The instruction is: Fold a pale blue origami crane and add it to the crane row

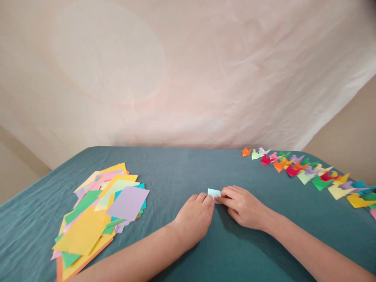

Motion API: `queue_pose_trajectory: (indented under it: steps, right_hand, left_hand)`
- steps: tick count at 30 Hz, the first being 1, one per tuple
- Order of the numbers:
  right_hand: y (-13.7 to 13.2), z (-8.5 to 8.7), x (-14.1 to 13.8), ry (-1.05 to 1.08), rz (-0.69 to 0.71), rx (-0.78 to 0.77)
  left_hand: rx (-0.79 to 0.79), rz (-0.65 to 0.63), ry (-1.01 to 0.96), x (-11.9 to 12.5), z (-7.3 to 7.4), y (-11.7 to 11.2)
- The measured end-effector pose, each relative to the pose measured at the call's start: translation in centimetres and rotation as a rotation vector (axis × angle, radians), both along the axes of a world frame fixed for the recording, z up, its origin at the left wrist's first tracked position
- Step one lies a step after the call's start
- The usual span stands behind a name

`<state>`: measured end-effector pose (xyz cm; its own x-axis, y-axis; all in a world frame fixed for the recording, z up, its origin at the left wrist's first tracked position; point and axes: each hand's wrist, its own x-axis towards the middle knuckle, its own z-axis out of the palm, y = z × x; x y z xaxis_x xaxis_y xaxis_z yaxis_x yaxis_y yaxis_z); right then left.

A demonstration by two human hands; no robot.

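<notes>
A small light blue piece of paper, folded by the look of its size and edges, lies on the table between my two hands. My left hand is closed, its curled fingertips at the paper's lower left edge. From the right, my right hand holds the paper, with the index finger stretched across its lower part and the other fingers bent. Both hands partly cover the paper, so its full shape is hidden.
On the left lies a loose pile of coloured paper sheets, a lilac square on top. Several folded paper birds in many colours stand in rows along the right side of the dark green tablecloth. A pale cloth hangs behind.
</notes>
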<state>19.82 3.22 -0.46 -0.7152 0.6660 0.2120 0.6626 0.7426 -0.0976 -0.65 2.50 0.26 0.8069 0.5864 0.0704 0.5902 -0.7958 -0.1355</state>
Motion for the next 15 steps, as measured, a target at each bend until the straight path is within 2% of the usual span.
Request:
queue_pose_trajectory:
  steps: [9,15]
  right_hand:
    - [0.2,0.2,-0.2,0.004,-0.025,-0.022]
    - [-0.3,1.1,-0.9,-0.118,-0.079,0.011]
  left_hand:
    - [-0.017,0.01,0.012,0.1,0.1,0.1]
    - [-0.013,0.007,0.032,0.1,0.4,0.0]
